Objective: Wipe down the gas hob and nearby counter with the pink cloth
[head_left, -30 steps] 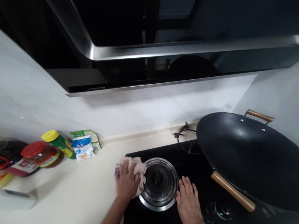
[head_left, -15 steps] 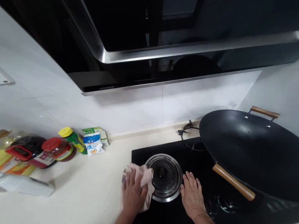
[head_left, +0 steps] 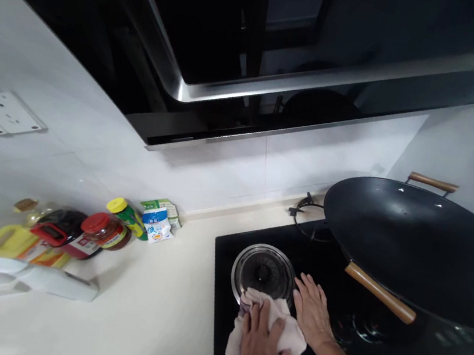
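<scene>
My left hand (head_left: 262,342) presses a pale pink cleaning cloth (head_left: 291,338) onto the black glass gas stove (head_left: 225,293), at the front of the round burner (head_left: 262,272). Its fingers are bent over the bunched cloth, which covers part of the burner's metal ring. Just right of the ring, my right hand (head_left: 312,310) lies flat on the glass with its fingers stretched out, holding nothing. A large black wok (head_left: 421,244) sits over the right side of the stove. Its wooden handle (head_left: 381,292) points toward the front, beyond my right hand.
A dark range hood (head_left: 246,108) hangs low over the stove. On the pale counter (head_left: 153,301) at left stand several bottles, a red-lidded jar (head_left: 106,231) and seasoning packets (head_left: 158,224). A black pot stand (head_left: 308,217) leans behind the burner, near the wall.
My left hand has slid the cloth from the burner's left side round to its front, nearer to me. My right hand stays resting beside the burner. The view has shifted slightly left.
</scene>
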Demonstrator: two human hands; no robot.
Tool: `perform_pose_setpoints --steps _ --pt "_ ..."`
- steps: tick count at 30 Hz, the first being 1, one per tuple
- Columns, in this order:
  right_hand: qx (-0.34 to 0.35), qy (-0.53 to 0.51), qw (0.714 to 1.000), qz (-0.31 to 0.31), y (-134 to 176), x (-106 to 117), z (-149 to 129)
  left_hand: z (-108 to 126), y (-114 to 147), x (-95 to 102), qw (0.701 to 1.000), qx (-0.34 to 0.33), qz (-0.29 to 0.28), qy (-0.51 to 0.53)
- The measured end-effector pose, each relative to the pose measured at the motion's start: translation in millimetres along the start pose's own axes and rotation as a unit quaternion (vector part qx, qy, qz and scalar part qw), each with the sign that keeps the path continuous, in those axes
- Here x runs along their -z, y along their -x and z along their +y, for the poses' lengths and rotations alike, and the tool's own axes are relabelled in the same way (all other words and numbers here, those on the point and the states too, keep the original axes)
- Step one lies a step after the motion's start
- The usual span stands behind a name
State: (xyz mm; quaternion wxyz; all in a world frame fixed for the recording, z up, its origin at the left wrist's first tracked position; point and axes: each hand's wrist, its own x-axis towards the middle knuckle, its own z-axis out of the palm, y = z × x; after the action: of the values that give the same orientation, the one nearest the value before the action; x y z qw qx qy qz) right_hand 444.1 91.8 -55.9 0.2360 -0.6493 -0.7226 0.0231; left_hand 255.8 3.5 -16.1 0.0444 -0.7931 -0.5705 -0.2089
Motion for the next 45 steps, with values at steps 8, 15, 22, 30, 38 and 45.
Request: perform_pose_setpoints --steps 8,15,22,30,38,45 --pt "-0.008 0.028 0.999 -0.024 1.0 -0.8 -2.8 -22.3 24.9 3.4 0.996 -0.059 0.057 -0.034" --pt "-0.022 0.03 0.997 -0.064 -1.3 6.9 -10.3 -94.1 39.5 18.9 0.989 0.036 0.075 -0.121" --pt "-0.025 0.036 0.995 -0.085 -5.0 12.7 -14.8 -132.4 -60.4 26.7 0.972 0.209 -0.055 -0.092" --pt "-0.029 0.039 0.995 -0.09 -6.6 15.8 -16.3 -156.3 -173.6 12.3 0.956 0.271 -0.092 -0.068" --pt "-0.031 0.035 0.995 -0.091 -7.2 18.4 -16.9 -139.3 -127.7 21.5 0.967 0.236 -0.067 -0.074" --pt "-0.023 0.041 0.996 -0.082 -5.0 14.4 -16.4 -100.1 18.1 20.5 0.989 0.083 0.027 -0.12"
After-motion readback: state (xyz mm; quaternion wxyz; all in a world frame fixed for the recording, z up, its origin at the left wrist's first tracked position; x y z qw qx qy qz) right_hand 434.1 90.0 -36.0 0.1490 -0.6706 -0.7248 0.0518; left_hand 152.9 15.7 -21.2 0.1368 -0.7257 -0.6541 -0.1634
